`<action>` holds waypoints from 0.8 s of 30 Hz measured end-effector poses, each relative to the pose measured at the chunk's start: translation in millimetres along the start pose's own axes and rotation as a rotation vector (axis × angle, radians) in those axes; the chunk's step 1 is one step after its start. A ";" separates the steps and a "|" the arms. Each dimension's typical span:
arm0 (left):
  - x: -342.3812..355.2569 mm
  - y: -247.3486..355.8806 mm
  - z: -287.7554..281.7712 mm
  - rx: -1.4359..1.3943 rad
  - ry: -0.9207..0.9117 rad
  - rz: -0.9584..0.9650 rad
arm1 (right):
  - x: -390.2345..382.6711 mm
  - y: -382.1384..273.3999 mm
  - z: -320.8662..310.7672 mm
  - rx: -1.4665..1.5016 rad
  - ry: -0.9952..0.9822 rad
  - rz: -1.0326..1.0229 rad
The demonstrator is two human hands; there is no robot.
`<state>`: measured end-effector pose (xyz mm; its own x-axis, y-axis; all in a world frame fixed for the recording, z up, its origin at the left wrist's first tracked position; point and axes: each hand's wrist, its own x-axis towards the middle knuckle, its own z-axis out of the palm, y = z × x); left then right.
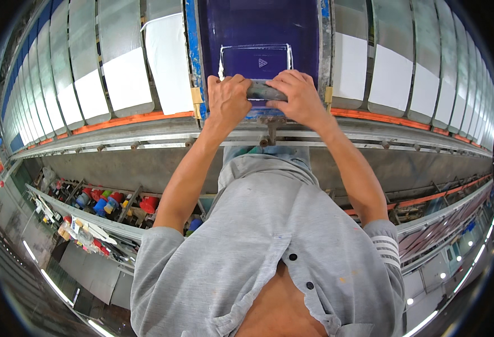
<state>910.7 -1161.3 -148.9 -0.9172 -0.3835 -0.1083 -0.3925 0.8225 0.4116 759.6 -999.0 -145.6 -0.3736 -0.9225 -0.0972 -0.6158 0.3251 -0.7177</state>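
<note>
Both my hands grip a grey squeegee (261, 90) at the near end of a printing screen. My left hand (228, 100) is wrapped round its left end, and my right hand (297, 96) holds its right end. Ahead of it lies the dark purple mesh of the screen (261, 25), with a white ink outline and a small triangular mark in it. The screen's frame (194, 53) is smeared with blue, and tan tape (196, 95) sits at its near corner. My fingers hide part of the squeegee's edge.
Pallets with white fabric pieces (126, 78) line the long table on both sides of the screen. A metal rail (157, 137) runs along its near edge, with an orange strip (135, 121). Behind me, a shelf holds several coloured containers (101, 202).
</note>
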 end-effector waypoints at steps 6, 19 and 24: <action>-11.0 2.4 4.2 -0.009 0.084 0.042 | 22.3 75.0 -30.9 -0.323 0.508 0.449; 73.0 -26.9 -22.3 -0.021 0.018 -0.046 | 20.1 100.6 -24.3 -0.346 0.529 0.432; -22.7 4.7 6.9 -0.029 0.222 0.007 | 32.5 94.8 -30.9 -0.159 0.627 0.541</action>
<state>929.3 -1145.8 -150.7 -0.8811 -0.4632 0.0951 -0.3808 0.8143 0.4381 667.6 -991.7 -195.4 -0.9324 -0.3596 0.0351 -0.3139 0.7580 -0.5718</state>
